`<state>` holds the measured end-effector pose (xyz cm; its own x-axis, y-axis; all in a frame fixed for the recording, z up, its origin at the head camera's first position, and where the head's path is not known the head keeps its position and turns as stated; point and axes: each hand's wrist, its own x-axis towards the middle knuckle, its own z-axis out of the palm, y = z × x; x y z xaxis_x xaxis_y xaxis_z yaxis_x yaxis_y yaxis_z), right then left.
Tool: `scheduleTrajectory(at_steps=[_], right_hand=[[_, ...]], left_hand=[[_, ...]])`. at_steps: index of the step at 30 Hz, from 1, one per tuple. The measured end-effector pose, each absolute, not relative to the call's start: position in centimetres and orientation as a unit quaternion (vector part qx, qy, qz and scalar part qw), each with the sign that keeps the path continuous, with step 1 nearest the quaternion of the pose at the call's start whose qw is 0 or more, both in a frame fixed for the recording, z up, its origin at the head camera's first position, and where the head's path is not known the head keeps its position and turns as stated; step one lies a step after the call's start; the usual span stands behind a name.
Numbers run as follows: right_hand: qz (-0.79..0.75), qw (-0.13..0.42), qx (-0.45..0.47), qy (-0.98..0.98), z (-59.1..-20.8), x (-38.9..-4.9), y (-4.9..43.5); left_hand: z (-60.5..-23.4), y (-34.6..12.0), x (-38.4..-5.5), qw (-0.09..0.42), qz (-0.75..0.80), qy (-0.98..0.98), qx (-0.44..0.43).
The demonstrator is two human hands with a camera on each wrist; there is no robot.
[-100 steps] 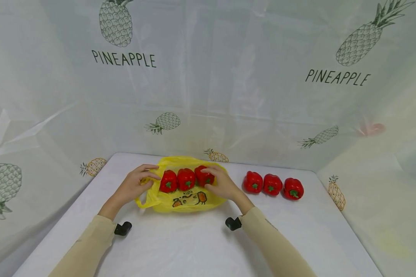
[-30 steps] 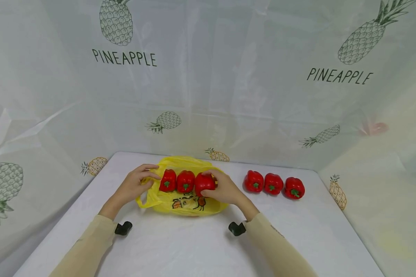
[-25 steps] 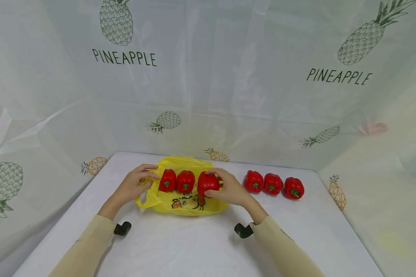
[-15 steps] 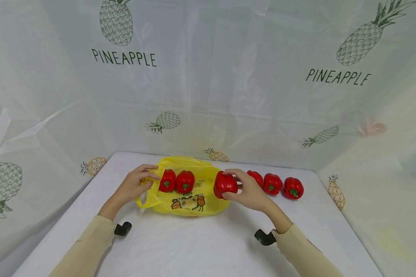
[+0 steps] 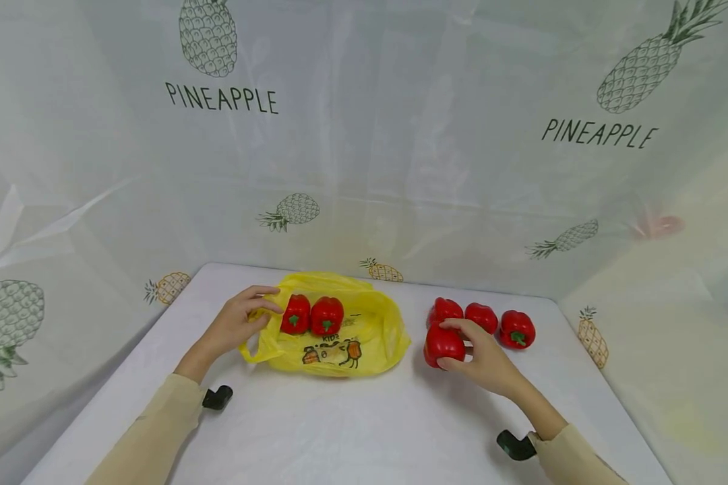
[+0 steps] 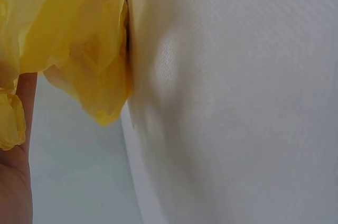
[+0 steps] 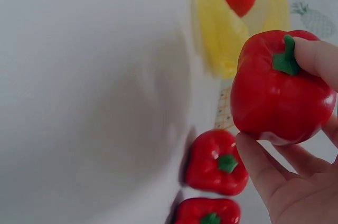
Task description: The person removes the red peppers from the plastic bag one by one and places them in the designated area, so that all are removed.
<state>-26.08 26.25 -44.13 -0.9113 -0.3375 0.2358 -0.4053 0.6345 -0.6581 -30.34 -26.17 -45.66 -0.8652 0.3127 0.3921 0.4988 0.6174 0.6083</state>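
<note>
Soft light throws blurred shadows on the table [image 5: 340,431]; wrist views look dim.

Room along the near table [image 5: 340,431]
Peppers [image 5: 481,318] bar the way beyond the right hand [image 5: 485,358]; leftward, the yellow bag [image 5: 379,340].

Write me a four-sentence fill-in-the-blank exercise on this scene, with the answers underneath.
1. The ____ hand grips a pepper.
2. The left hand is at the edge of a bag coloured ____.
3. Besides the gripped pepper, ____ loose peppers sit on the table outside the bag.
4. The large word printed on the sheet behind the table is ____.

Missing words: right; yellow; three; pineapple.
</note>
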Motion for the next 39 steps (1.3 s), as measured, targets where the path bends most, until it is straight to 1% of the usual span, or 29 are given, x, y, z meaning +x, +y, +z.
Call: scheduleTrajectory(at_steps=[7,17,34,39], right_hand=[[0.35,0.057,0.202,-0.913,-45.3,-26.1,28.1],[0.344,0.055,0.196,-0.917,-46.4,-26.0,29.3],[0.362,-0.009,0.178,-0.915,-46.9,-26.5,29.4],[0.373,-0.026,0.168,-0.912,-47.0,-26.7,29.5]], left_hand=[[-45.6,-26.3,-30.2,0.125,-0.369,-0.894,-0.223],[-45.7,-26.6,-30.5,0.13,-0.359,-0.897,-0.223],[-45.5,-26.4,-30.3,0.128,-0.359,-0.898,-0.221],[-45.6,-26.3,-30.3,0.121,-0.361,-0.899,-0.215]])
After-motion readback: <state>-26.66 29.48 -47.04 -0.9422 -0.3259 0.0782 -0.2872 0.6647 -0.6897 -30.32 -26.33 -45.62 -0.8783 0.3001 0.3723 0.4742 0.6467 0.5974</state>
